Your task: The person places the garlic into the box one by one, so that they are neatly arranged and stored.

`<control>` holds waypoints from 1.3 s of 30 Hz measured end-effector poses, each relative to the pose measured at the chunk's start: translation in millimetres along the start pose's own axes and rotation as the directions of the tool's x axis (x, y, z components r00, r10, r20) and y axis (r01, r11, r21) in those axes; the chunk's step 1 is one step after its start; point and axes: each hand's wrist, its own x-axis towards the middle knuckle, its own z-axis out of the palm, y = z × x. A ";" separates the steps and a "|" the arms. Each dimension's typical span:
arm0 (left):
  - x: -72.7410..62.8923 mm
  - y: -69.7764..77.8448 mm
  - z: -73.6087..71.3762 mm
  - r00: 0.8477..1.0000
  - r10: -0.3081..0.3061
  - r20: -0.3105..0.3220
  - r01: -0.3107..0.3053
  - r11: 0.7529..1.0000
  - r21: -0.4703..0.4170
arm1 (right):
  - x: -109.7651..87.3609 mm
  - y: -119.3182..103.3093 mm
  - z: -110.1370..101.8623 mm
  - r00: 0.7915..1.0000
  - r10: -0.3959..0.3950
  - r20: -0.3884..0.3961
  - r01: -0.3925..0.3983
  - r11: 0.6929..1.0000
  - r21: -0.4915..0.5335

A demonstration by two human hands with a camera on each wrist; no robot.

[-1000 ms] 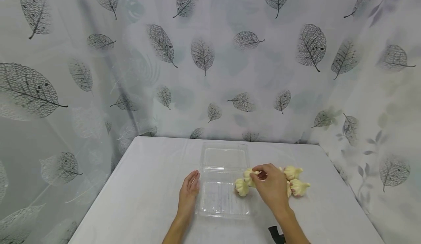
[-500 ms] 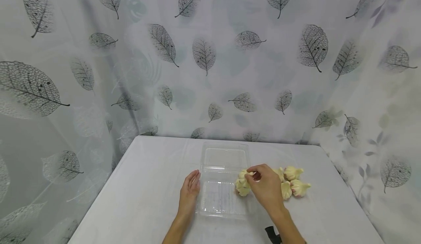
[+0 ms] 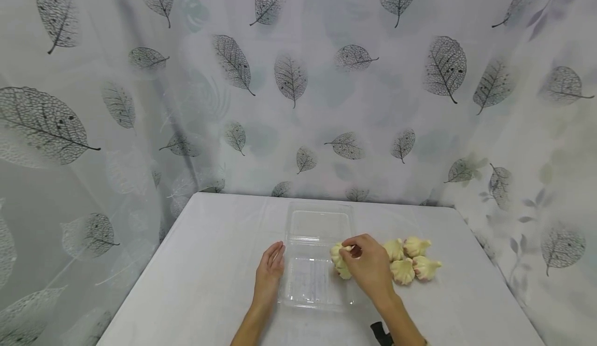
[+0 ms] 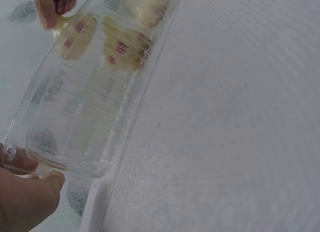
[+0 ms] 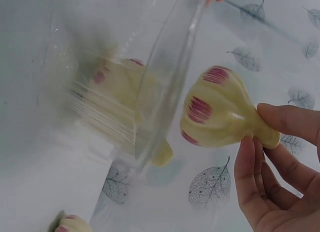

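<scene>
My right hand [image 3: 370, 265] pinches a garlic bulb [image 5: 217, 109] by its stem between thumb and fingertips. The bulb is pale yellow with purple-red streaks. It hangs over the right part of a clear plastic clamshell container [image 3: 298, 284], whose lid [image 3: 319, 223] lies open to the back. Another garlic bulb [image 3: 344, 272] sits in the container at its right side, partly covered by the held one in the head view. My left hand [image 3: 268, 273] rests against the container's left edge with its fingers nearly straight; in the left wrist view its fingertips touch the rim.
Several more garlic bulbs [image 3: 402, 272] lie grouped on the white table [image 3: 210, 284] to the right of my right hand. A black piece [image 3: 380, 334] shows by my right wrist. A leaf-patterned curtain [image 3: 322, 102] stands behind the table and along both sides.
My right hand has moved left with the garlic bulb, from the container's right edge to over it, uncovering more of the bulbs on the table. The left hand stays at the container's edge.
</scene>
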 end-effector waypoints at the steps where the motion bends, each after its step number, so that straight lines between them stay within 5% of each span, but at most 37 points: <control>1: 0.1 -0.3 -0.1 1.000 0.000 0.000 0.000 1.000 -0.002 | -0.4 0.2 1.5 1.000 0.002 0.006 -0.002 1.000 0.002; 30: 1.8 -2.0 -2.1 1.000 -0.009 0.006 0.009 1.000 0.013 | -1.8 -0.5 17.6 0.986 0.042 0.160 -0.042 0.999 -0.005; 39: 2.1 -2.6 -2.6 1.000 0.000 0.016 0.000 1.000 -0.003 | -0.7 2.1 25.8 0.986 -0.025 0.163 0.023 1.000 0.010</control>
